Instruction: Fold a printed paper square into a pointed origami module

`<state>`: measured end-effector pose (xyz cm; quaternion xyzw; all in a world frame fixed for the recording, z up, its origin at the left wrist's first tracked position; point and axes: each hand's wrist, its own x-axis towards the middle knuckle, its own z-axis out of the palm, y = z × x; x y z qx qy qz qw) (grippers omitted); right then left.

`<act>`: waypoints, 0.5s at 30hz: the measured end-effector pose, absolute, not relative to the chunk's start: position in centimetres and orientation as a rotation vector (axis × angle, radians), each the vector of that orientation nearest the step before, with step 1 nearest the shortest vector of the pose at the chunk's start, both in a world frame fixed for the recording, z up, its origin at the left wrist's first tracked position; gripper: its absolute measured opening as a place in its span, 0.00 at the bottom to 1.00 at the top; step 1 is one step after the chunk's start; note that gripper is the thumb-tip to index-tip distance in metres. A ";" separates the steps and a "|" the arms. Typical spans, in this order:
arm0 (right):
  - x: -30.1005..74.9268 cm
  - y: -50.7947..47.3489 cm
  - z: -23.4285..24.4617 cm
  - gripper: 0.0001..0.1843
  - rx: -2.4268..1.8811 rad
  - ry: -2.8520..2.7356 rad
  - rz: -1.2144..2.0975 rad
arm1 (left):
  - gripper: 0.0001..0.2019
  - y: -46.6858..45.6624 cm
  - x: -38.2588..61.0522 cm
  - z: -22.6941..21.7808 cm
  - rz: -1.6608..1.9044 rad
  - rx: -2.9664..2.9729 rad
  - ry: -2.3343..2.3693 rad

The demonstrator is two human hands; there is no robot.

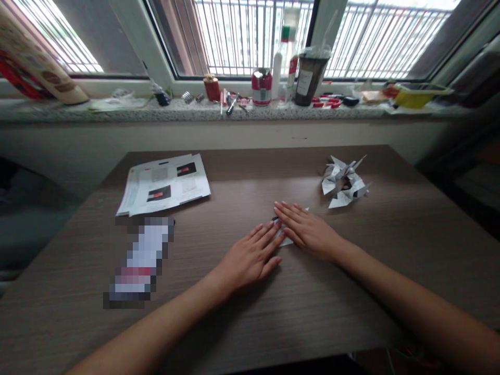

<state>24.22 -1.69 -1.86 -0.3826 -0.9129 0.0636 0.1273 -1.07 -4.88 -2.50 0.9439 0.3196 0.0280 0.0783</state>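
Both my hands lie flat on a brown wooden table (219,182), fingers stretched out. My left hand (250,256) rests palm down with its fingertips touching a small folded piece of white paper (286,241). My right hand (307,229) presses flat on top of that paper and covers most of it. Only the paper's edges show between and beside the two hands. A folded paper shape (344,183) with pointed tips sits further back to the right, apart from both hands.
A stack of printed sheets (166,183) lies at the back left. A blurred-out oblong object (140,263) lies left of my left arm. The windowsill (117,112) behind holds a red can (261,86), a plastic cup (308,78), bottles, small tools and a yellow tray (416,96).
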 end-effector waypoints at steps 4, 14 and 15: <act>24.5 -1.4 -3.3 0.33 -1.137 -2.660 0.359 | 0.32 -4.8 -1.2 -2.3 0.046 2.820 0.942; 24.5 -1.5 -3.3 0.35 -1.116 -2.750 0.264 | 0.36 -5.4 -2.5 -1.4 0.082 2.850 0.880; 24.5 -1.5 -3.3 0.35 -1.110 -2.755 0.247 | 0.36 -5.6 -2.8 -1.4 0.080 2.856 0.885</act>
